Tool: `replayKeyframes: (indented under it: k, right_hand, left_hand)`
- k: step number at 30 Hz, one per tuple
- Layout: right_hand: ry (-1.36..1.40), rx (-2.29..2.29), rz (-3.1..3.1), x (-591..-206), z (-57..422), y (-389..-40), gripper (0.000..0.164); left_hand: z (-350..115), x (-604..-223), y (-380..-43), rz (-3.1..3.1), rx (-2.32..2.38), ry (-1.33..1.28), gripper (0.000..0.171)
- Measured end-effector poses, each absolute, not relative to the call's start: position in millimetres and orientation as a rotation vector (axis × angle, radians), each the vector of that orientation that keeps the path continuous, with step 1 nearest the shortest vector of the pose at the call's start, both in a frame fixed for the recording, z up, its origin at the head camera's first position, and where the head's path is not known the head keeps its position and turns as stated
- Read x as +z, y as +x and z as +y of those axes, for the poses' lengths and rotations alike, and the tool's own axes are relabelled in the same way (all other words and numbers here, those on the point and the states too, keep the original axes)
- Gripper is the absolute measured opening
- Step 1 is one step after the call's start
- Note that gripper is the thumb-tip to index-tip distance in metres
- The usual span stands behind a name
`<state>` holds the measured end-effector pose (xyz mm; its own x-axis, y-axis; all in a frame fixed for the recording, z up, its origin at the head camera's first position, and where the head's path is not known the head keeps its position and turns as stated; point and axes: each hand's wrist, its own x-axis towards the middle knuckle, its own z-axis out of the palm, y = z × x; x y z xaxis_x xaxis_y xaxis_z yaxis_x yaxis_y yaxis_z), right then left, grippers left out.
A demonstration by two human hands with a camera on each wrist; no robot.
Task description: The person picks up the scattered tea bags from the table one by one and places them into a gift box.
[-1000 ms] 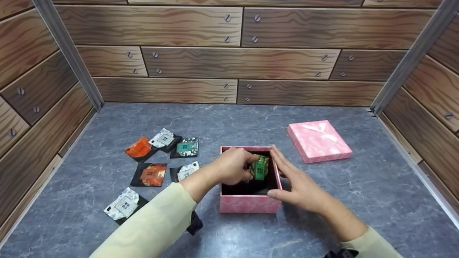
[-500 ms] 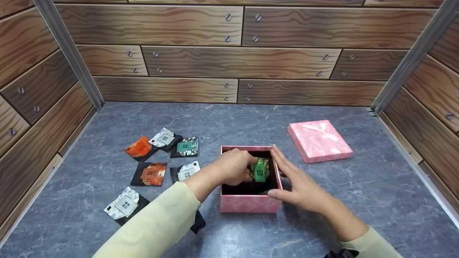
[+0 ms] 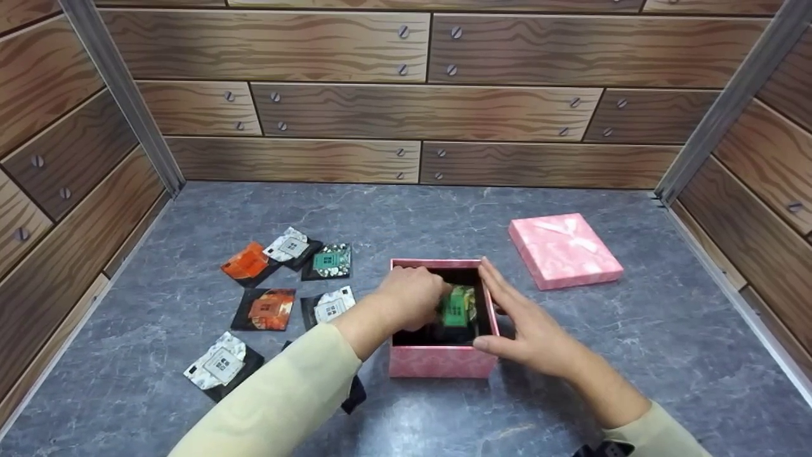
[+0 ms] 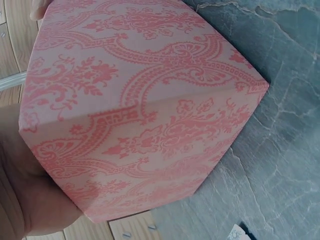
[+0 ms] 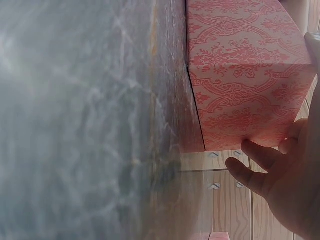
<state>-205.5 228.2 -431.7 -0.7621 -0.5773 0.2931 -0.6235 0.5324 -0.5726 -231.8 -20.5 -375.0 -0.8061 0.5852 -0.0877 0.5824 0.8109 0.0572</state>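
Observation:
In the head view, an uncovered pink patterned box [image 3: 442, 363] stands on the table. My left hand [image 3: 413, 297] reaches into it over the left rim. At the right edge of its bent fingers is a small flat packet [image 3: 455, 308] with a green label, which it grips by the left side; the fingertips are hidden. My right hand [image 3: 533, 327] lies along the box's right wall, fingers extended near the far corner and thumb at the near corner. From the right wrist, fingers [image 5: 262, 155] touch the outside of the box. The left wrist view shows the box's outer walls [image 4: 150, 115].
Left of the box lie several flat packets: orange [image 3: 245, 261], white [image 3: 292, 246], teal [image 3: 330, 260], red-orange [image 3: 263, 309], another white packet [image 3: 331, 307] and one more white packet [image 3: 222, 365]. A pink lid [image 3: 566, 249] with a bow rests at the right. Wood-patterned walls [image 3: 355, 111] enclose the table.
Inside the box, my left hand and the green-labelled packet have shifted slightly lower and toward the near side. My right hand stays at the right wall.

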Motion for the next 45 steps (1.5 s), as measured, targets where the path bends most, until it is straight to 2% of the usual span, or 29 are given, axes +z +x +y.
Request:
replayKeyframes:
  k: [7,15,22,28,37,45]
  right_hand:
    - [1.06,1.084,-2.69,-432.9,227.8,-206.1,0.102]
    - [1.05,1.08,-2.696,-433.4,228.1,-206.1,0.103]
    - [1.035,1.03,-2.706,-432.9,227.9,-206.3,0.103]
    - [1.023,1.023,-2.716,-432.8,226.8,-205.7,0.103]
    - [1.027,1.024,-2.706,-431.3,229.6,-204.7,0.103]
    - [1.018,1.021,-2.724,-431.3,227.9,-204.5,0.104]
  left_hand:
    - [-28.0,-363.4,-228.0,2.902,0.07,0.996,0.041]
    - [-58.2,-335.8,-224.7,2.941,0.484,1.082,0.042]
    - [-110.3,-317.1,-227.5,2.984,0.771,1.087,0.045]
    - [-169.2,-314.5,-224.6,3.02,1.018,0.882,0.047]
    - [-249.8,-331.9,-210.2,3.03,1.135,0.56,0.044]
    - [-304.1,-352.7,-183.9,2.972,1.148,0.441,0.052]
